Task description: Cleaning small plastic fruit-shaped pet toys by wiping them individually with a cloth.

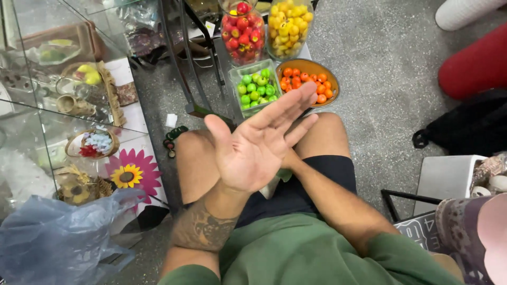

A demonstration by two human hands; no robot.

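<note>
Left hand (253, 145): fully open, palm up, fingers together, holding nothing, raised above the knees.
Right hand: hidden beneath the left hand; grip cannot be determined.
Orange beads (307, 83): in brown bowl (330, 74), just beyond fingertips.
Green beads (255, 87): in clear tub, adjacent.

A crumpled blue plastic bag (55, 243) lies at lower left.

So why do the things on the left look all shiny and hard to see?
In the head view, the glass case on the left mirrors the light, so its baskets look washed out; the left hand, open palm up in the middle, is sharp, and the green beads and orange beads are evenly lit without harsh shadows.
</note>
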